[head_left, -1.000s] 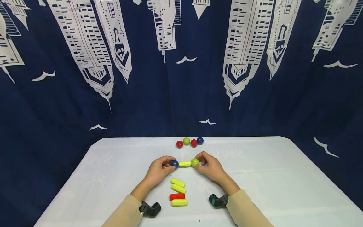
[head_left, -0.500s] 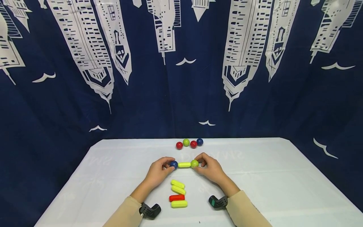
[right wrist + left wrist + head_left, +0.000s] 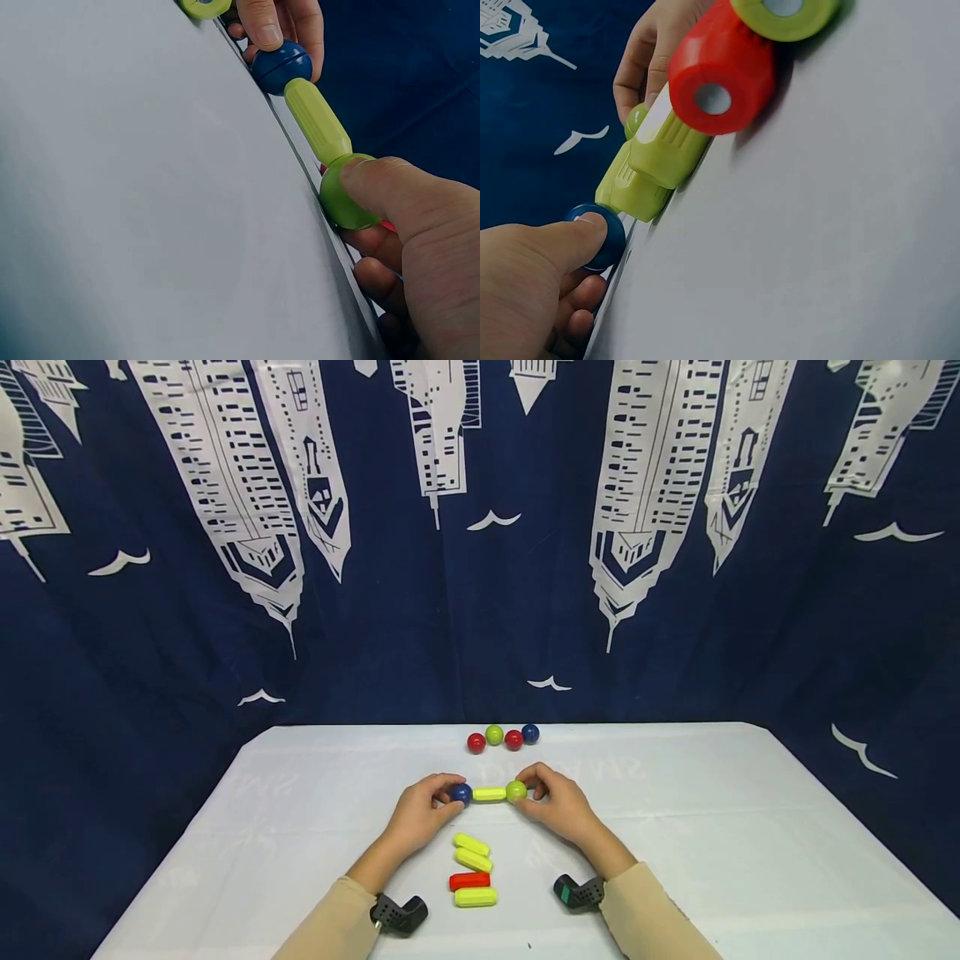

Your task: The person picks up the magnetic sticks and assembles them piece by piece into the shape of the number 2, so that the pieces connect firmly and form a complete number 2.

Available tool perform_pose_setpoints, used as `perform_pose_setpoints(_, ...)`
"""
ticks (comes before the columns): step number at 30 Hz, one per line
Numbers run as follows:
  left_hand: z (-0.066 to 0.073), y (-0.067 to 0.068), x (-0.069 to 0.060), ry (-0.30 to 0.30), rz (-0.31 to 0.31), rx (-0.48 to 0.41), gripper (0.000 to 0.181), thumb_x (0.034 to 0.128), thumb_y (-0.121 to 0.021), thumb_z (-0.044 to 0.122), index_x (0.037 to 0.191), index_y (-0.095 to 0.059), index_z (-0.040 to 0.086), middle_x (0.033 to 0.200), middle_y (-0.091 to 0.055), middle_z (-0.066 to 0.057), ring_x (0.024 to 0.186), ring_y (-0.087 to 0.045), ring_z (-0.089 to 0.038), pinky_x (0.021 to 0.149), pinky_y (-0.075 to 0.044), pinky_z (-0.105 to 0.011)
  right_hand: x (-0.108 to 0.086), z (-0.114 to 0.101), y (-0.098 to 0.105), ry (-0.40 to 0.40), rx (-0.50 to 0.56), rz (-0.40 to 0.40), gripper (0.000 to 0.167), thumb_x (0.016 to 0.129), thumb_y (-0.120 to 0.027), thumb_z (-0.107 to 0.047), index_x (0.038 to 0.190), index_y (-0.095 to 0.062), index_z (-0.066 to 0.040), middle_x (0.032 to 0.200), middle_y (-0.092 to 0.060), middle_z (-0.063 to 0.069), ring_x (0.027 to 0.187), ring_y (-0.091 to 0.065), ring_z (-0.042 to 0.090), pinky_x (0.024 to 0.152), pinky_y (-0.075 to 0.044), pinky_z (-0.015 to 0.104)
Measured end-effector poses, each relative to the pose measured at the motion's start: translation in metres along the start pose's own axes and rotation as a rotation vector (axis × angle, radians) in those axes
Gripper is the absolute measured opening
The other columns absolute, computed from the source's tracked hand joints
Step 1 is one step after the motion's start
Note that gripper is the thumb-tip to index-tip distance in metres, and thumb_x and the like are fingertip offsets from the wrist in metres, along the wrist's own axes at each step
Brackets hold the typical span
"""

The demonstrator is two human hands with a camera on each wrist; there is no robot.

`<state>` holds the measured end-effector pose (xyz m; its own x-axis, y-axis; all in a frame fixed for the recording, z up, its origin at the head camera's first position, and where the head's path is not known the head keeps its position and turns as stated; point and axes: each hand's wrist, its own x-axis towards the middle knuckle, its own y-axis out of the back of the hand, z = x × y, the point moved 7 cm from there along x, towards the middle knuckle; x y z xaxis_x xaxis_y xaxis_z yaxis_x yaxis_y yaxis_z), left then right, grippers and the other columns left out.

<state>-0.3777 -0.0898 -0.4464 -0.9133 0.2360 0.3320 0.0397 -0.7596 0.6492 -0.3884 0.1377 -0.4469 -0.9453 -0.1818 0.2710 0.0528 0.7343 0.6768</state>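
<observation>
Between the two hands lies a yellow-green rod [image 3: 490, 794] with a ball at each end. My left hand [image 3: 420, 810] pinches the blue ball [image 3: 461, 793] at its left end, thumb on the near side, as the left wrist view also shows. At the right end, my right hand [image 3: 558, 806] pinches the green ball [image 3: 516, 791] between thumb and fingers. In the right wrist view the rod [image 3: 319, 120] touches both balls in one straight line. Parts of both balls are hidden by the fingers.
Nearer the body lie several loose rods: yellow-green ones [image 3: 476, 897] and a red one [image 3: 469, 881]. At the far edge of the white table [image 3: 315, 810] sit two red balls, a green ball [image 3: 493, 735] and a blue ball [image 3: 530, 733]. A dark blue curtain [image 3: 375, 635] hangs behind.
</observation>
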Motion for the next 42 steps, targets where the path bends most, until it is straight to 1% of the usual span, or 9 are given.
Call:
perform_pose_setpoints(4, -0.001, 0.001, 0.001, 0.009, 0.003, -0.012, 0.033, 0.0870, -0.077, 0.013, 0.119, -0.070, 0.014, 0.107, -0.074, -0.004, 0.079, -0.056, -0.009, 0.066, -0.044, -0.020, 0.001, -0.001, 0.001, 0.011, 0.000, -0.001, 0.028, 0.083, -0.080, -0.020, 0.106, -0.066, -0.021, 0.095, -0.069, -0.005, 0.079, -0.053, 0.011, 0.072, -0.042, 0.025)
perform_pose_setpoints(7, -0.003, 0.001, 0.003, 0.039, -0.002, -0.027, 0.034, 0.0870, -0.077, 0.014, 0.120, -0.070, 0.016, 0.105, -0.073, -0.003, 0.079, -0.055, -0.009, 0.067, -0.044, -0.019, 0.002, -0.002, 0.001, 0.022, 0.006, -0.006, 0.028, 0.083, -0.080, -0.021, 0.107, -0.066, -0.020, 0.097, -0.069, -0.004, 0.080, -0.053, 0.011, 0.073, -0.042, 0.025)
perform_pose_setpoints(17, -0.003, 0.000, 0.005, 0.028, 0.000, -0.025, 0.033, 0.0866, -0.077, 0.013, 0.119, -0.070, 0.014, 0.103, -0.073, -0.003, 0.076, -0.054, -0.008, 0.065, -0.044, -0.020, 0.002, -0.002, 0.004, 0.018, 0.018, -0.001, 0.037, 0.083, -0.081, -0.021, 0.117, -0.065, -0.019, 0.108, -0.068, -0.001, 0.082, -0.054, 0.012, 0.075, -0.044, 0.026)
perform_pose_setpoints(22, -0.003, 0.000, 0.004, 0.033, 0.002, -0.031, 0.034, 0.0862, -0.077, 0.013, 0.119, -0.070, 0.014, 0.100, -0.073, -0.003, 0.075, -0.053, -0.008, 0.064, -0.043, -0.020, -0.001, -0.006, 0.010, 0.050, 0.062, 0.060, 0.035, 0.083, -0.080, -0.016, 0.115, -0.066, -0.017, 0.107, -0.064, 0.004, 0.078, -0.054, 0.012, 0.071, -0.045, 0.023)
perform_pose_setpoints(27, -0.002, -0.001, 0.003, 0.028, -0.002, -0.028, 0.034, 0.0861, -0.077, 0.013, 0.119, -0.070, 0.014, 0.099, -0.072, -0.003, 0.075, -0.053, -0.008, 0.064, -0.043, -0.020, -0.008, -0.019, 0.021, 0.130, 0.099, 0.195, 0.020, 0.087, -0.074, -0.008, 0.105, -0.069, -0.015, 0.092, -0.062, 0.002, 0.069, -0.049, 0.009, 0.060, -0.042, 0.020)
perform_pose_setpoints(29, -0.002, -0.002, 0.003, 0.024, -0.006, -0.032, 0.034, 0.0865, -0.077, 0.013, 0.119, -0.070, 0.014, 0.100, -0.073, -0.003, 0.075, -0.053, -0.008, 0.065, -0.043, -0.019, -0.013, -0.026, 0.021, 0.158, 0.104, 0.221, 0.016, 0.089, -0.071, -0.005, 0.101, -0.069, -0.015, 0.087, -0.061, -0.001, 0.066, -0.048, 0.008, 0.058, -0.041, 0.020)
perform_pose_setpoints(32, -0.002, -0.003, 0.004, 0.023, -0.009, -0.040, 0.034, 0.0867, -0.077, 0.014, 0.120, -0.070, 0.014, 0.101, -0.073, -0.003, 0.076, -0.053, -0.007, 0.065, -0.044, -0.019, -0.021, -0.036, 0.012, 0.185, 0.128, 0.180, 0.013, 0.090, -0.070, -0.005, 0.099, -0.069, -0.015, 0.084, -0.059, -0.005, 0.066, -0.048, 0.005, 0.058, -0.042, 0.019)
perform_pose_setpoints(36, -0.001, -0.002, 0.004, 0.015, -0.006, -0.036, 0.033, 0.0867, -0.077, 0.014, 0.119, -0.071, 0.014, 0.100, -0.073, -0.004, 0.076, -0.054, -0.008, 0.064, -0.044, -0.020, -0.032, -0.047, -0.008, 0.207, 0.135, 0.054, 0.012, 0.091, -0.071, -0.010, 0.099, -0.069, -0.018, 0.083, -0.058, -0.008, 0.065, -0.047, 0.002, 0.058, -0.042, 0.019)
perform_pose_setpoints(42, -0.003, -0.001, 0.003, 0.016, -0.011, -0.031, 0.032, 0.0867, -0.077, 0.014, 0.118, -0.070, 0.014, 0.100, -0.073, -0.003, 0.076, -0.054, -0.007, 0.064, -0.044, -0.019, -0.044, -0.055, -0.030, 0.240, 0.010, -0.102, 0.015, 0.090, -0.073, -0.023, 0.104, -0.068, -0.025, 0.085, -0.059, -0.013, 0.061, -0.044, -0.002, 0.055, -0.039, 0.017)
